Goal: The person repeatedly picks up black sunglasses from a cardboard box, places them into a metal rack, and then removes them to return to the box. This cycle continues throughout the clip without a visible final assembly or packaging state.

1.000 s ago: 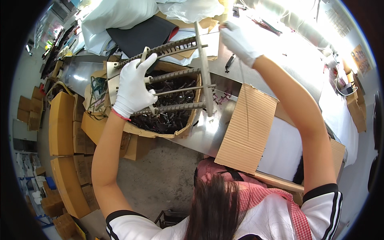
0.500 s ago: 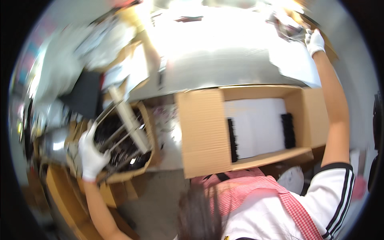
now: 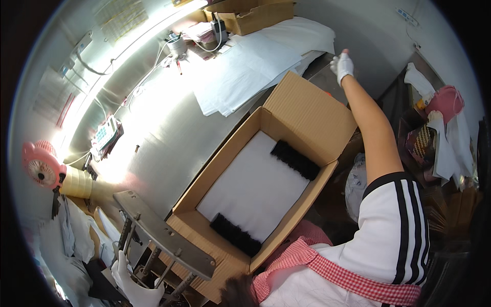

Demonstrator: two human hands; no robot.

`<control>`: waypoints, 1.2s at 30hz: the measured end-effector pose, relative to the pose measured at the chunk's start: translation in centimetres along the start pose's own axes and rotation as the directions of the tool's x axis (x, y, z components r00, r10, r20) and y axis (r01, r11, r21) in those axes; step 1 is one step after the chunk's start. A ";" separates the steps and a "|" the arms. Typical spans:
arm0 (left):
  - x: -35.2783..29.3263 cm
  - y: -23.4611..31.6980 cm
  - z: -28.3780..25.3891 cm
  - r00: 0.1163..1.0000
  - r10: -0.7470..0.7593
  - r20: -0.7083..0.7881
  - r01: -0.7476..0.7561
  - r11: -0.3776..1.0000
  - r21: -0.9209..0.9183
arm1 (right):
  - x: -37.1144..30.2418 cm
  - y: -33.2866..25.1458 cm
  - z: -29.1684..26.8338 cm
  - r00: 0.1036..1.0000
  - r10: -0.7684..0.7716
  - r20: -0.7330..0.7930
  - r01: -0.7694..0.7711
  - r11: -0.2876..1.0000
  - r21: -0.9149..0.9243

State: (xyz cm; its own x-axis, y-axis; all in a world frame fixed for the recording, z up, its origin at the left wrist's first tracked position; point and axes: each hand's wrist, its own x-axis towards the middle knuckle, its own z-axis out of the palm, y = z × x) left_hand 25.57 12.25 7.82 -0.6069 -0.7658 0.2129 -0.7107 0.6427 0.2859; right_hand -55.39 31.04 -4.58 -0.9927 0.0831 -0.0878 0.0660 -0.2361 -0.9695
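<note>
At the lower left, my white-gloved left hand (image 3: 134,284) is closed round the side of a grey metal frame (image 3: 166,233), a long flat bar with several rods through it. The frame stands tilted over the near left flap of an open cardboard box (image 3: 225,167). Inside the box lies a white sheet (image 3: 255,181) with a black bristly strip (image 3: 295,159) at its right end and another black strip (image 3: 235,234) at its left end. My gloved right hand (image 3: 342,66) reaches far right, beside the white sheets, loosely bent with fingers apart and nothing visible in it.
Flat white sheets (image 3: 250,66) cover the back of the metal table (image 3: 169,138). Behind them stands a cardboard carton (image 3: 250,18). A pink fan (image 3: 42,166), tape rolls (image 3: 76,182) and a calculator (image 3: 106,134) are at the left. A pink bag (image 3: 445,102) is at the right.
The view has turned to the right, so the box now looks slanted. The frame remains in my left hand and appears nearer the box. My right hand has come off the things at the back right.
</note>
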 end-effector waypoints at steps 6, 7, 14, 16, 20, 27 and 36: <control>7.5 9.0 3.3 0.942 0.316 0.116 -0.333 0.924 0.189 | -5.5 1.8 -0.2 0.766 0.200 0.611 0.270 0.762 -0.588; 8.5 10.2 4.1 0.927 0.344 0.151 -0.367 0.914 0.175 | -7.9 0.3 -0.3 0.653 0.055 0.756 0.489 0.732 -0.475; 10.6 20.0 11.4 0.774 0.621 0.124 -0.624 0.781 -0.016 | -33.4 -9.7 -7.4 -0.180 -0.334 0.925 0.980 0.021 0.198; 8.9 23.6 12.3 0.649 0.759 0.040 -0.754 0.650 -0.092 | -40.7 -10.0 -10.2 -0.070 -0.175 0.982 0.997 -0.046 0.063; 2.8 29.0 11.7 0.313 0.941 -0.126 -0.941 0.289 -0.176 | -48.8 -10.1 -16.5 0.425 -0.069 0.903 0.900 -0.078 -0.429; -2.0 25.6 10.6 -0.157 0.981 -0.115 -0.903 -0.190 -0.386 | -56.4 -14.1 -38.9 0.934 -0.177 0.312 0.358 0.472 -0.806; -2.7 20.0 24.4 0.258 0.930 0.263 -0.915 0.322 -0.241 | -64.7 -19.4 -58.1 0.969 -0.027 -0.245 0.042 0.998 0.056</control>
State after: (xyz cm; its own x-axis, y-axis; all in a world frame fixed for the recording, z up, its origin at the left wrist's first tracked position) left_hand 4.32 27.68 -9.78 -0.9107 0.4062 0.0751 0.4127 0.9026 0.1227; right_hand 13.46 86.47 6.66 -0.9391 0.3239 -0.1150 0.0187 -0.2858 -0.9581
